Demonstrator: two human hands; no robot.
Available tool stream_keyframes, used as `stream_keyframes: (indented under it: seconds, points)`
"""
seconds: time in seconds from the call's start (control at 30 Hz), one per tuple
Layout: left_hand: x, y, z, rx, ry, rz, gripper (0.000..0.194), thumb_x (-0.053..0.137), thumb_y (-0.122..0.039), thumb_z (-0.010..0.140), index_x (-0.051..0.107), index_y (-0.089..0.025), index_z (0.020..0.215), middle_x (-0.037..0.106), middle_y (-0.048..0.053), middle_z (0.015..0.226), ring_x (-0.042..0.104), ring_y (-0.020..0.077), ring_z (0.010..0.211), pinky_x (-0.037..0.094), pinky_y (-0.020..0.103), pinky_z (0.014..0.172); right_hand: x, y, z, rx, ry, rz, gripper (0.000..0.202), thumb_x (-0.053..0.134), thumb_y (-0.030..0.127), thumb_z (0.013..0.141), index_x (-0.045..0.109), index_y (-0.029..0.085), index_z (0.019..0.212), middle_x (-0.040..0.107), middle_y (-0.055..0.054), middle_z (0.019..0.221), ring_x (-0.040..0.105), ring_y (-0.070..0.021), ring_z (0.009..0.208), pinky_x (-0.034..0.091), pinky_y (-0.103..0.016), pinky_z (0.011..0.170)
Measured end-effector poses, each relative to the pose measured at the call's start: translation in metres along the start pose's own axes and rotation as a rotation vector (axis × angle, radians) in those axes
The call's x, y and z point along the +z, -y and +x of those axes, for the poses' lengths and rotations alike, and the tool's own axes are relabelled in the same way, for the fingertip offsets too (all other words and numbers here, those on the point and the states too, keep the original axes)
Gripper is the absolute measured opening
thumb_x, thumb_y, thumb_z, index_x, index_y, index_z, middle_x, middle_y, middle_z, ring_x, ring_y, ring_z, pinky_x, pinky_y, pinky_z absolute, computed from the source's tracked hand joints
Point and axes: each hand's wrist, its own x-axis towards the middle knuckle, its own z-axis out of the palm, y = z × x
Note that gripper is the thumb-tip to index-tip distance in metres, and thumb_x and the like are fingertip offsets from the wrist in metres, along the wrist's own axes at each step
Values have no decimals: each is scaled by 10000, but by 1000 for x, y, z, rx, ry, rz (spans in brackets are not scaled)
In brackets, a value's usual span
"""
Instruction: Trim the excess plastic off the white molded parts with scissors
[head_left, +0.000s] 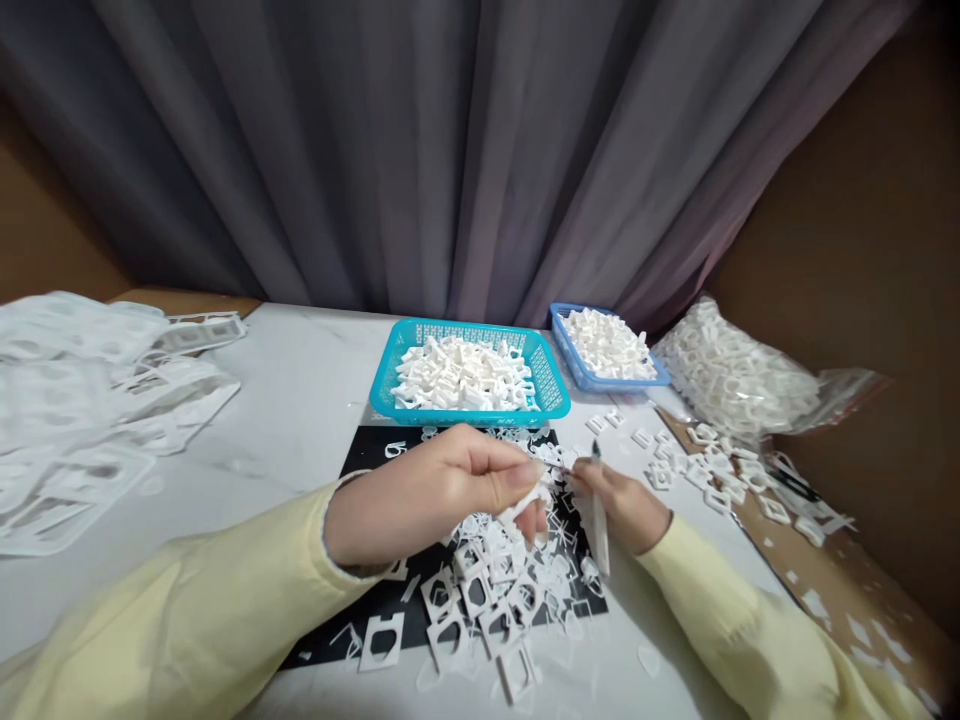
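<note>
Surface (307,400): crowded; likely trouble is good parts mixing with scrap, since frames and offcuts lie heaped together (491,560) on the black mat (337,610). Teal basket (384,385), piled with white parts, stands just beyond the hands; a careless knock could spill it. Left hand (450,485) pinches a white piece (523,505) above the mat, between thumb and fingers; right hand (626,505) grips a slim tool (600,530) close by. If the tool is sharp, a slip could nick the left fingers; too much force might snap the piece. Obscured: sheets (67,400) cropped at left edge; bag (727,370) contents unclear through plastic; piece mostly covered by fingers; tool's working end indistinct.
</note>
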Motion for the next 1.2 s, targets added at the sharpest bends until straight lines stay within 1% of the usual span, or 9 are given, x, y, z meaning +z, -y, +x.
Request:
stream_keyframes:
  seconds: [0.13,0.27,0.47,0.7,0.77,0.87,1.0,1.1,1.2]
  points:
    - [2,0,-1,40,-3,49,347,473,-332,878,652,-132,659,597,32,729,588,155,749,422,245,746,-37,4,-2,51,-171,275,300,373,333,955,542,125,1089,638,-52,832,605,-111,634,528,-290,623]
    - [-1,2,0,-27,32,19,375,458,-320,887,672,-137,639,638,40,718,612,160,745,423,248,740,-77,27,-7,155,-295,427,349,421,401,922,544,159,1140,671,-76,858,547,-93,484,467,-244,438]
    - [-5,7,3,-150,160,-131,437,431,-327,895,692,-140,599,694,59,683,612,164,696,429,270,715,-112,70,-13,226,-247,429,271,778,405,604,686,189,739,677,-34,693,614,-143,547,505,-211,465]
    - [-3,9,3,-170,180,-125,418,459,-339,880,706,-136,611,697,61,666,577,149,635,414,264,646,-112,99,-17,-100,-463,111,204,733,341,698,719,211,854,680,-35,574,597,-159,422,465,-251,371]
    - [-3,8,3,-170,178,-115,424,461,-347,877,699,-136,597,694,64,673,579,155,637,414,271,647,-117,97,-16,-102,-419,146,195,739,310,694,719,219,865,681,-33,582,598,-155,431,464,-242,380]
    - [-3,6,3,-163,183,-104,414,462,-340,872,689,-136,592,688,64,668,580,163,654,413,282,672,-121,89,-16,11,-214,426,166,751,232,670,718,246,832,681,-17,635,592,-122,477,464,-197,427]
    - [-3,6,3,-170,195,-101,430,428,-324,887,667,-139,582,676,66,663,565,160,662,407,284,672,-92,82,-24,280,158,1313,261,705,413,696,677,265,908,462,73,467,289,-14,302,240,-124,288]
    - [-4,7,3,-158,199,-137,446,453,-357,872,637,-145,525,649,55,610,542,155,641,402,281,670,-58,88,-34,305,223,1397,468,712,583,589,678,206,862,314,110,418,203,-11,273,220,-142,260]
    - [-4,7,3,-144,209,-150,423,498,-357,851,619,-139,508,603,27,566,496,130,582,394,274,657,-45,96,-40,374,125,1372,412,705,496,668,679,195,949,433,71,472,265,-14,325,261,-141,309]
